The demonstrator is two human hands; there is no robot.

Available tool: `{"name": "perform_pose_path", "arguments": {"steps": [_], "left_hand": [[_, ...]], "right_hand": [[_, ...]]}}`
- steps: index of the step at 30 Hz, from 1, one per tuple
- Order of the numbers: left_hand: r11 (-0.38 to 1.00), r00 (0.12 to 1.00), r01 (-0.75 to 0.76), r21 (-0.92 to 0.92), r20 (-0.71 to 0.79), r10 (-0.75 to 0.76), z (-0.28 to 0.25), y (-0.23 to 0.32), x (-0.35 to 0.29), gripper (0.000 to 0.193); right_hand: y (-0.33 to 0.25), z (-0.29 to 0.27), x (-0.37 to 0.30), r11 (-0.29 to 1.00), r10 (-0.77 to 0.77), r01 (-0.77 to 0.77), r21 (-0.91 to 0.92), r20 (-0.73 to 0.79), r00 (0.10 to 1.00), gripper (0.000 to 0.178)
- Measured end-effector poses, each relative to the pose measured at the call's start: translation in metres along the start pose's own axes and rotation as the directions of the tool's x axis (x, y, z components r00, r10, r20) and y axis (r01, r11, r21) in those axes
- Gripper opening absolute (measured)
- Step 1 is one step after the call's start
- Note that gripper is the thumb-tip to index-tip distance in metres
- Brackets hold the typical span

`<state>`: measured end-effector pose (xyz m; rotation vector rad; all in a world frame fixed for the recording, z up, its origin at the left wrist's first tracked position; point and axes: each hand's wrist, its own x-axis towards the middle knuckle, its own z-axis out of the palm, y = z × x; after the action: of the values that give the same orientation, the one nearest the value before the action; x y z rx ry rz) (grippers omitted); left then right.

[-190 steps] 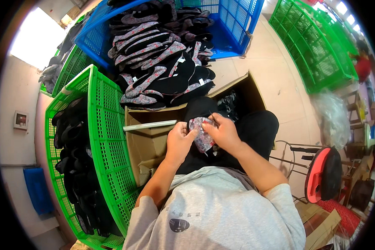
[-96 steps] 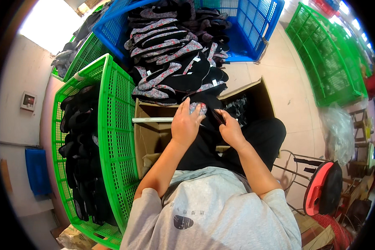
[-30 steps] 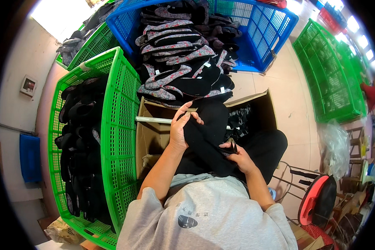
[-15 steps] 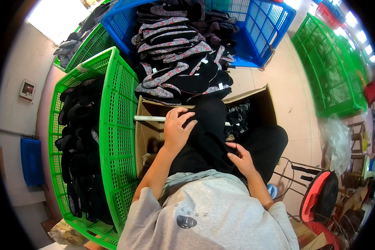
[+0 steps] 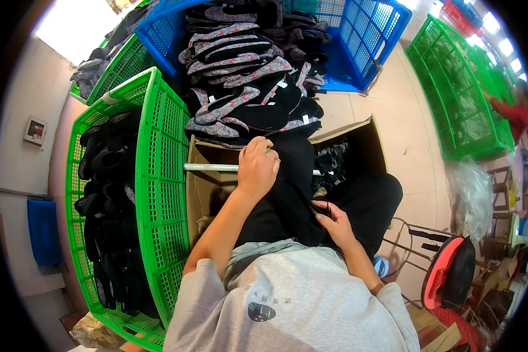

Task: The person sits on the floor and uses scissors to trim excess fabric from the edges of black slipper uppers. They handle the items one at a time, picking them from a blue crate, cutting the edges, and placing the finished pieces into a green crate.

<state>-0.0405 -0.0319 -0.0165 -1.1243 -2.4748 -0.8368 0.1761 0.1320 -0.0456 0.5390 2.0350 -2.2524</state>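
My left hand [image 5: 259, 168] is bent over my left knee, by the near edge of a stack of black pieces with floral trim [image 5: 240, 111]. Its fingers are together and curled; black cloth lies under them, and whatever the fingertips hold is hidden. Above my lap, my right hand [image 5: 334, 223] is closed with thumb and forefinger around a small dark item, too dark against my black trousers to make out. An open cardboard box [image 5: 381, 144] holding dark scraps stands beyond my knees, with a pale rod [image 5: 211, 168] across it.
At my left stands a green plastic crate [image 5: 164, 146] of black shoe-like pieces. A blue crate [image 5: 387, 35] lies behind the stack. Another green crate [image 5: 452, 88] stands far right, near a person's red sleeve [image 5: 513, 114]. A red-and-black seat [image 5: 449, 273] is at my right.
My left hand has moved slightly forward, and its spread fingers have curled together. My right hand stays nearly in place. At the far right, the red sleeve has risen toward the green crate.
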Motion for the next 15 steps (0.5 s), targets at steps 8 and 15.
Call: {"name": "perform_pose_path", "arguments": {"steps": [8,15], "left_hand": [[0.949,0.994,-0.105,-0.298,-0.032,0.100,-0.004,0.004,0.050,0.008],[0.977,0.980,-0.049,-0.206,0.179,0.087,-0.002,0.019,0.076,0.009]], "right_hand": [[0.006,0.002,0.000,0.993,0.017,-0.017,0.117,0.007,1.000,0.036],[0.015,-0.005,-0.004,0.950,0.138,-0.129,0.283,-0.011,0.990,0.034]]}}
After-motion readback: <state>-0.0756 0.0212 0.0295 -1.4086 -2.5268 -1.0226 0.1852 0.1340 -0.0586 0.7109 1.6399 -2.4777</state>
